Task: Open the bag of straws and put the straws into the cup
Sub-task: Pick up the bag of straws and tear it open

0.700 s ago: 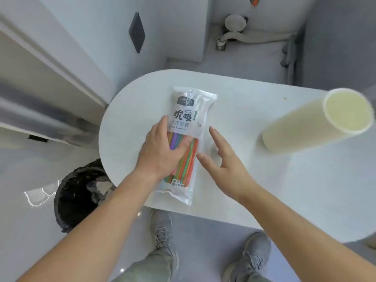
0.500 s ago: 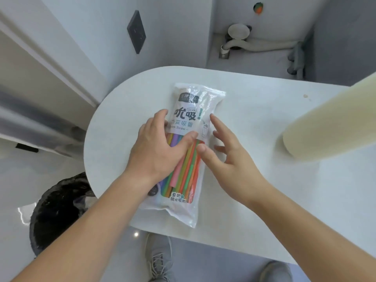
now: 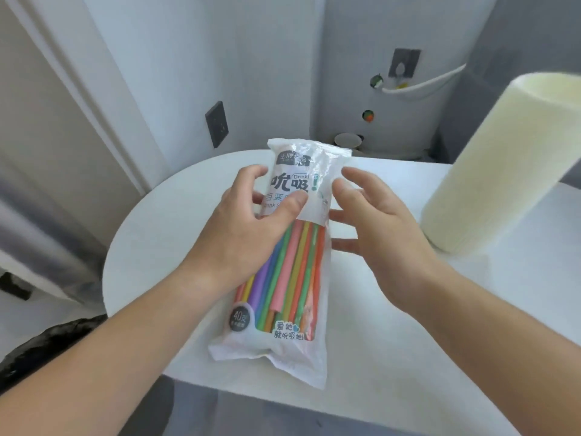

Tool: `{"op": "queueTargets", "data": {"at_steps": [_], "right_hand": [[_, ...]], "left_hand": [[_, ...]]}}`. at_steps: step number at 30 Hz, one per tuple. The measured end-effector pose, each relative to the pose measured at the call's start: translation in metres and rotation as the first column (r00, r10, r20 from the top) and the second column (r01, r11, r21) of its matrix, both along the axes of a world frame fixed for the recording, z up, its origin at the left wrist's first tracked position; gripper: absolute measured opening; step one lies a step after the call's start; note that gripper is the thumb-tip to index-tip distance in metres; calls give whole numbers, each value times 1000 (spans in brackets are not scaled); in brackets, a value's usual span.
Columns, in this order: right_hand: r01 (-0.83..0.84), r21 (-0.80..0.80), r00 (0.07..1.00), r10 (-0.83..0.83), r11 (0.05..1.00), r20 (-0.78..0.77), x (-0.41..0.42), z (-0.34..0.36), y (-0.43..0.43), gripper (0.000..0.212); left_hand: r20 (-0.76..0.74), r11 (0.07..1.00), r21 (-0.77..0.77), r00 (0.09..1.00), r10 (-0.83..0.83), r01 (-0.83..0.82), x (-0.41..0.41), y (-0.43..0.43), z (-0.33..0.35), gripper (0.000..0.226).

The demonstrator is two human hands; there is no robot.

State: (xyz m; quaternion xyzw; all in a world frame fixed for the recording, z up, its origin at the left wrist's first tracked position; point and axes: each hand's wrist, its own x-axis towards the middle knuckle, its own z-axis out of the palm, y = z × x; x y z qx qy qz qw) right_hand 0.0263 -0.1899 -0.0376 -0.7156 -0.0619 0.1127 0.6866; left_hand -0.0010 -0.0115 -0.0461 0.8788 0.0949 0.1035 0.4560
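Observation:
A sealed clear-and-white bag of coloured straws (image 3: 292, 278) is lifted off the white table (image 3: 408, 325), its printed top end pointing away from me. My left hand (image 3: 248, 228) grips the bag's upper half, thumb across the front and fingers curled round the left edge. Beside the bag's right edge is my right hand (image 3: 374, 221), fingers spread and relaxed, some reaching behind the bag; it grips nothing that I can see. A tall pale-yellow cup (image 3: 503, 165) stands on the table at the right.
The table's rounded end lies to the left, its front edge close to me. A black bin (image 3: 37, 347) sits on the floor at the lower left. A wall with a dark socket plate (image 3: 217, 124) and a white basin (image 3: 421, 86) stand behind.
My left hand has lifted the bag from lying flat on the table and tilted its top up. My right hand came off the bag's front to its right side. The camera has tilted up.

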Motion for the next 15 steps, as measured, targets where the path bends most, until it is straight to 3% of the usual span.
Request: {"op": "queueTargets", "data": {"at_steps": [3, 6, 10, 12, 15], "right_hand": [[28, -8, 999, -27, 1000, 28, -22, 34, -8, 52], [39, -40, 993, -35, 998, 114, -54, 70, -19, 74], [83, -121, 978, -58, 989, 199, -99, 107, -43, 81], [114, -176, 966, -68, 978, 250, -117, 116, -56, 76], [171, -154, 950, -121, 973, 289, -134, 128, -72, 53]], "left_hand": [[46, 997, 7, 996, -78, 78, -26, -11, 20, 54], [139, 990, 37, 981, -139, 135, -55, -21, 42, 61], [207, 980, 25, 958, -199, 198, -92, -39, 71, 62], [230, 973, 45, 945, -231, 227, -105, -47, 80, 66], [249, 961, 92, 928, -275, 260, -123, -53, 88, 68]]}}
